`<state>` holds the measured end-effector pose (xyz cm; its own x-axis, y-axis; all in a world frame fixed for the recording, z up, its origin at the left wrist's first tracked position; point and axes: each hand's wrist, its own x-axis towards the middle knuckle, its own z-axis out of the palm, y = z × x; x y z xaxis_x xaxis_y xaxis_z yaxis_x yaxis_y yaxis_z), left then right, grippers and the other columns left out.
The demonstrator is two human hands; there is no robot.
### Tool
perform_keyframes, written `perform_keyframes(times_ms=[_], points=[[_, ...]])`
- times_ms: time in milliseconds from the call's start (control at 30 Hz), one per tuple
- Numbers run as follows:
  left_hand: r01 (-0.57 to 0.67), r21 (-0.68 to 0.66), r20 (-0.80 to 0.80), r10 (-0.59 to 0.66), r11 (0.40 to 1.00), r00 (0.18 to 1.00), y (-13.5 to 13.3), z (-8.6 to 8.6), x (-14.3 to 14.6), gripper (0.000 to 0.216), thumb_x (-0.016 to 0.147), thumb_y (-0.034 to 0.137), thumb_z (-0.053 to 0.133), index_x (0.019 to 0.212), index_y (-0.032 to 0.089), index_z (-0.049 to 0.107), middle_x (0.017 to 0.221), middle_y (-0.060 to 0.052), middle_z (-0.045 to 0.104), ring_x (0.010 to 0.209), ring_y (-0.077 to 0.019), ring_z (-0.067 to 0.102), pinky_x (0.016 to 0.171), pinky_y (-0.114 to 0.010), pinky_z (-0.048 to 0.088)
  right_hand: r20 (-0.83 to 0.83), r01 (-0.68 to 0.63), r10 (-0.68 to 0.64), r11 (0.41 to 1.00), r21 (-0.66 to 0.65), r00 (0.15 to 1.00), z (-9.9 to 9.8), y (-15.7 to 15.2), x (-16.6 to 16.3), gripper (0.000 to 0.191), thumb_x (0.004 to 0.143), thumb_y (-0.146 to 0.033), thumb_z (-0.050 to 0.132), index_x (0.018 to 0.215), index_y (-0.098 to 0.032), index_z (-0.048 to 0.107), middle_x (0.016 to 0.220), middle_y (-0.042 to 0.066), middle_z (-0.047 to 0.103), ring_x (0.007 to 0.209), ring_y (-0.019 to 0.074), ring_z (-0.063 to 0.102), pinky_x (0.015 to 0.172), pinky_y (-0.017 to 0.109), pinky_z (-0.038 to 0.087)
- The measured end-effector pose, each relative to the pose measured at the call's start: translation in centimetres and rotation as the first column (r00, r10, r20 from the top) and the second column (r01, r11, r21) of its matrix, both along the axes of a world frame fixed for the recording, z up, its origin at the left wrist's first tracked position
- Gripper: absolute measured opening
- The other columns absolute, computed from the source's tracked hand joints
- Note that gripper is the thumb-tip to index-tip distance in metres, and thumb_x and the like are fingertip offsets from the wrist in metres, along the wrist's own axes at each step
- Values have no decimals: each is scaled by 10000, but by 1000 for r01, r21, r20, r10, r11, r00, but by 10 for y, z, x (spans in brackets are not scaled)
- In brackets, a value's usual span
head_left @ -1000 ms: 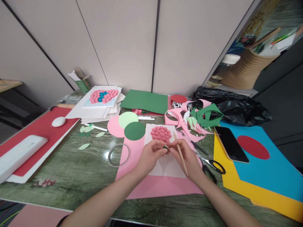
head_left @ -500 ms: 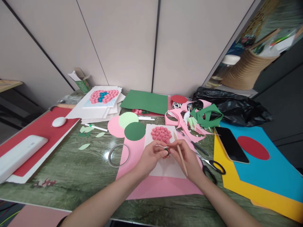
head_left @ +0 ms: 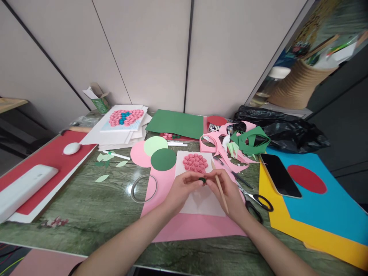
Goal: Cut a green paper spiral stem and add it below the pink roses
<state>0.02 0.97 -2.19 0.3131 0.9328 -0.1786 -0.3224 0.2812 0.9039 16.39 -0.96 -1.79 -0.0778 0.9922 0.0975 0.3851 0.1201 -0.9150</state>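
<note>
My left hand (head_left: 184,188) and my right hand (head_left: 227,190) meet fingertip to fingertip over a white card (head_left: 201,199) that lies on a pink sheet (head_left: 189,224). Both pinch a small rolled green paper coil (head_left: 202,180). A thin wooden stick (head_left: 219,185) is also held in my right hand, slanting back towards me. On the far part of the card, just beyond my fingers, sits a cluster of pink rolled paper roses (head_left: 196,162).
Scissors (head_left: 254,200) lie right of my right hand; a phone (head_left: 277,174) rests on yellow and blue sheets (head_left: 330,211). A tape ring (head_left: 144,188), paper circles (head_left: 163,158), green sheet (head_left: 176,122) and pink and green scraps (head_left: 238,143) surround the card. Left: mouse (head_left: 71,148), white keyboard (head_left: 23,188).
Half a second ago a pale strip end showed loose above the coil; now it lies against the coil and my fingertips are closed tighter. The arms have hardly moved.
</note>
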Motion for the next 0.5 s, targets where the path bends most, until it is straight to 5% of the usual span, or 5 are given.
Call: perform_keyframes(times_ms=[200,500], points=[[14,-5,-50,-14,1000,999,-1,3,-1,230,729,242,690,948,176,674,992,-64,682,883,-151,598,783,-264,431,13,3,-3,1000,-4,1000,0,0,0,183,856,-351,541,993,-241,487,986,54,669,834,194,642,702,305,485],[-141,-54,-17,141,988,990,3,1,-3,253,677,228,727,895,168,614,759,-15,669,732,-138,617,743,-277,434,-23,-3,3,1000,-1,1000,-2,0,-2,188,860,-360,539,1004,-246,499,1000,69,676,919,221,647,772,354,496]])
